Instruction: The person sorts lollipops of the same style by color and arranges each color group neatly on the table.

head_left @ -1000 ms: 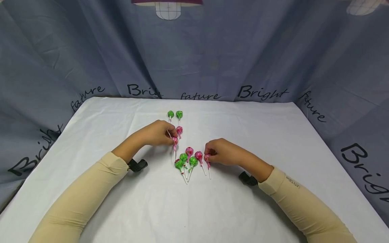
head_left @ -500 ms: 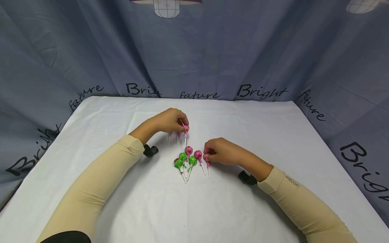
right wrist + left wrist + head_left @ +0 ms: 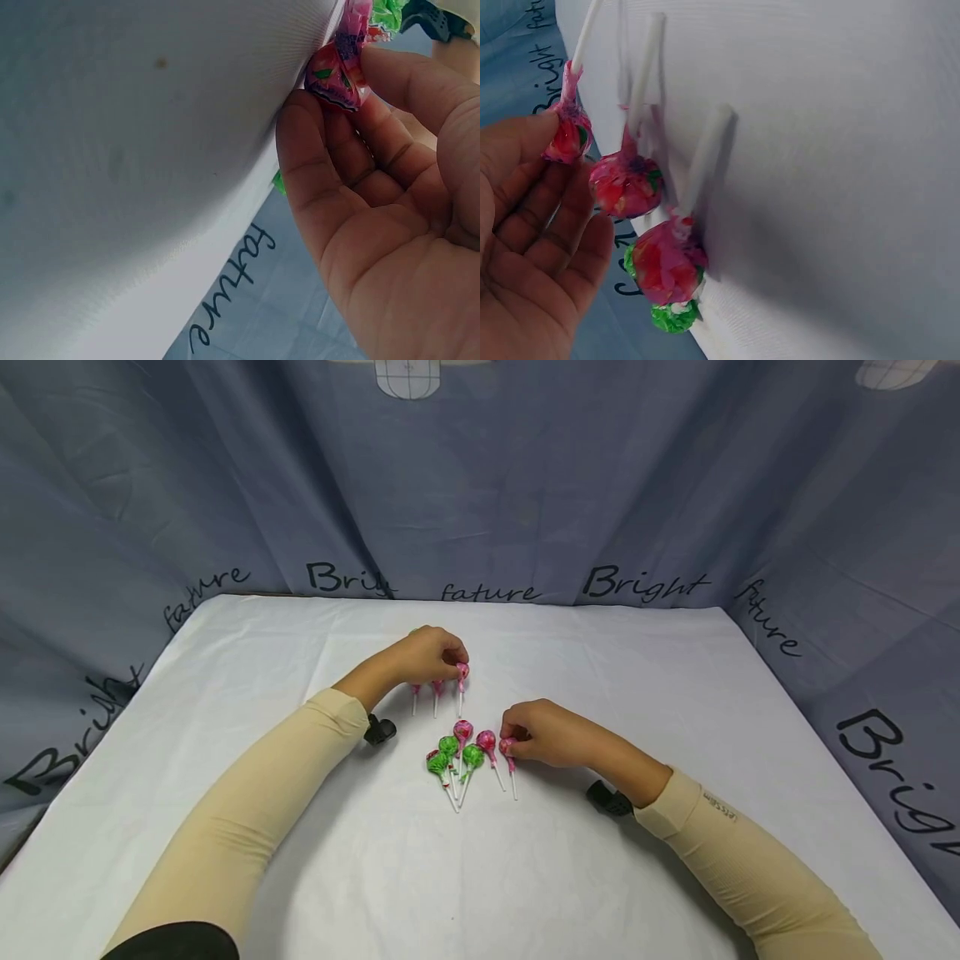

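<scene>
Grey-blue curtain [image 3: 480,485] with black lettering hangs behind and beside a white-covered table [image 3: 600,877], and two beige sleeves [image 3: 240,810] reach in from the near side. Since a second ago, the left hand [image 3: 427,656] has gone farther and to the right, taking its pink lollipop [image 3: 462,671] to the right end of a far row; the right hand [image 3: 551,733] stays in place. Thumb and fingers of the left hand pinch that lollipop by its head, and the right hand pinches another pink lollipop [image 3: 507,747] likewise, near the table's middle. Two neighbouring pink lollipops [image 3: 437,688] lie in the far row, partly hidden by the left hand; the left wrist view shows green heads [image 3: 673,316] just beyond them. Left of the right hand, three green lollipops [image 3: 472,756] lie bunched, two loose pink lollipops [image 3: 486,741] beside them. Their wrappers shine, the pink ones patched with red and green, gathered where each round head meets its thin white stick.
</scene>
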A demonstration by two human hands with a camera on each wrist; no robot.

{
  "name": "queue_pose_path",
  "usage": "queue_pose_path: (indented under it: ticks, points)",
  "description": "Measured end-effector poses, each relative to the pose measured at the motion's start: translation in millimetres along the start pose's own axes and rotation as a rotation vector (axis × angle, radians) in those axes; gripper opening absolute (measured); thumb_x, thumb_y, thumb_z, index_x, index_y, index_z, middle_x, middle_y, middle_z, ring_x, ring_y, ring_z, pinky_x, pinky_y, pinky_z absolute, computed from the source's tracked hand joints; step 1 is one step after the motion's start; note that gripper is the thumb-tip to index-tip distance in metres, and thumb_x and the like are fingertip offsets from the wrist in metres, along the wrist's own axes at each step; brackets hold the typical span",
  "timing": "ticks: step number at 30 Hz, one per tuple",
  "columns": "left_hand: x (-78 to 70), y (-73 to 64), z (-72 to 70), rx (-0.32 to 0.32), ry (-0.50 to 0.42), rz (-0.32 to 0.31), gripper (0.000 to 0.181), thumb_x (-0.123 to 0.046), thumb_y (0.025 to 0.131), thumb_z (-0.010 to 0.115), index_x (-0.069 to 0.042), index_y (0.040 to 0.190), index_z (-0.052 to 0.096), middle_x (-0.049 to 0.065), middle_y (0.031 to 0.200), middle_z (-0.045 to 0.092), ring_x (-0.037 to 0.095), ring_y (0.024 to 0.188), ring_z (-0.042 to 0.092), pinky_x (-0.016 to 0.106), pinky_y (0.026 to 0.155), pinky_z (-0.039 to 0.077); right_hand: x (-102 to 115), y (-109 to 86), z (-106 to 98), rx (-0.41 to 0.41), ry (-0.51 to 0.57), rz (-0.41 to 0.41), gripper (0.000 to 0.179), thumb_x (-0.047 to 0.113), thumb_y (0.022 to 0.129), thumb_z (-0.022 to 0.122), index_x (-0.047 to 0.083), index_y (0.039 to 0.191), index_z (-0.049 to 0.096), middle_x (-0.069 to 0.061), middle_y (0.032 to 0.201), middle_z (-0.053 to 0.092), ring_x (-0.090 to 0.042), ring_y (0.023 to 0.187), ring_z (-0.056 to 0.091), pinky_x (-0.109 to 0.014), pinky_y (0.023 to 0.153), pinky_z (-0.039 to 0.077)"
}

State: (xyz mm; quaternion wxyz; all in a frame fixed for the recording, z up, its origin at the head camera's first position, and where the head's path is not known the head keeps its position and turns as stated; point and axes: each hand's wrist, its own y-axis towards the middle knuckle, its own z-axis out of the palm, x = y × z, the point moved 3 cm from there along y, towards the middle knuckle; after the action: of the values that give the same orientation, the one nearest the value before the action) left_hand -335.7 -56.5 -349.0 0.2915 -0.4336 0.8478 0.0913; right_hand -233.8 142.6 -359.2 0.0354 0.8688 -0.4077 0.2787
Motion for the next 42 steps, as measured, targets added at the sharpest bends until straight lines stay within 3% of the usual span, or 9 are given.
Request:
queue_pose_path:
  ticks: [11,24,33,38,42]
  points:
    - [2.5,1.5,6.9,0.022,0.116,0.009,0.018,-0.012,0.095,0.067,-0.007,0.111,0.073,0.006,0.108,0.070,0.021,0.104,0.061,0.038,0.095,0.047,1,-1.2,0,-0.009,0.001,-0.004,0.011,0.011,0.091,0.072,0.014,0.086,0.063,0.004,0.078,0.054,-0.013,0.076,0.050,-0.028,0.067,0.043]
    - [5.0,1.2,7.5,0.014,0.083,0.011,0.017,-0.012,0.093,0.068,-0.006,0.109,0.074,0.006,0.105,0.070,0.021,0.099,0.060,0.037,0.092,0.048,1,-2.0,1,-0.005,0.008,0.003,0.010,0.012,0.091,0.073,0.013,0.087,0.063,0.004,0.078,0.054,-0.013,0.076,0.050,-0.028,0.067,0.044]
    - [6.8,-4.7,4.1,-0.040,0.026,-0.055,0.020,-0.015,0.092,0.071,-0.008,0.111,0.073,0.007,0.112,0.067,0.023,0.109,0.057,0.040,0.097,0.045,2,-0.5,-1,0.003,-0.006,0.015,0.009,0.012,0.091,0.073,0.013,0.088,0.064,0.003,0.079,0.055,-0.013,0.077,0.050,-0.028,0.068,0.045]
    - [7.4,-9.6,2.8,-0.067,0.034,-0.035,0.022,-0.015,0.091,0.072,-0.008,0.112,0.073,0.005,0.113,0.068,0.025,0.114,0.057,0.041,0.100,0.043,2,-0.8,1,0.007,0.001,0.024,0.009,0.012,0.090,0.073,0.013,0.088,0.064,0.003,0.079,0.055,-0.014,0.076,0.051,-0.028,0.067,0.045]
    - [6.9,-19.4,3.8,-0.094,0.036,-0.008,0.022,-0.013,0.091,0.072,-0.008,0.112,0.074,0.004,0.110,0.069,0.023,0.107,0.059,0.039,0.096,0.045,2,-0.4,1,0.002,0.001,0.023,0.009,0.012,0.090,0.073,0.013,0.088,0.064,0.003,0.079,0.055,-0.014,0.077,0.051,-0.028,0.067,0.044]
